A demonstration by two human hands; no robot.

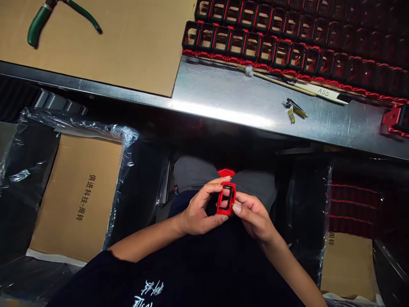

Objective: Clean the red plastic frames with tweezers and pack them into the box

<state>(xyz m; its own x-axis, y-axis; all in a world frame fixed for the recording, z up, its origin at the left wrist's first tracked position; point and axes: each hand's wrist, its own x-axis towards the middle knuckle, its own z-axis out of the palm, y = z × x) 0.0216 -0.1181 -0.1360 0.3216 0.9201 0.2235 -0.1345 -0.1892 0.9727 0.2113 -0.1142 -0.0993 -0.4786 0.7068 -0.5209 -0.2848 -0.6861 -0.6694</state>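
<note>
The fingers of the left hand [198,212] and the right hand [255,215] are closed on one small red frame [224,210] with a black inner part, held between them above the person's lap, just off the near edge of the surface. The left thumb is at its lower end and a left fingertip near its upper end, while the right thumb presses the lower right corner. Biggest of all from where I stand is the metal surface [236,111], running slantwise across the far side. Below it, to the person's left, is a plastic-lined bin [129,138] with a printed cardboard piece [76,196] inside; to the right, a second lined bin [324,238] holds rows of dark red pieces [353,211] beside more cardboard [348,268]. Up on the surface, a big block of red and black frames [274,51] fills the far right, its openings facing up in rows, and a flat cardboard sheet [121,47] covers the left part. On that sheet lie green-handled pliers [41,23], their head cut off by the view. Along the near edge of the block lie a cotton-tipped stick [281,81] and a white pen-like item [327,92] marked A55. A lone red and black piece [393,118] sits at the far right, and smaller still, a metal clipper-like tool [295,108] with yellow on it lies near the pen-like item.
</note>
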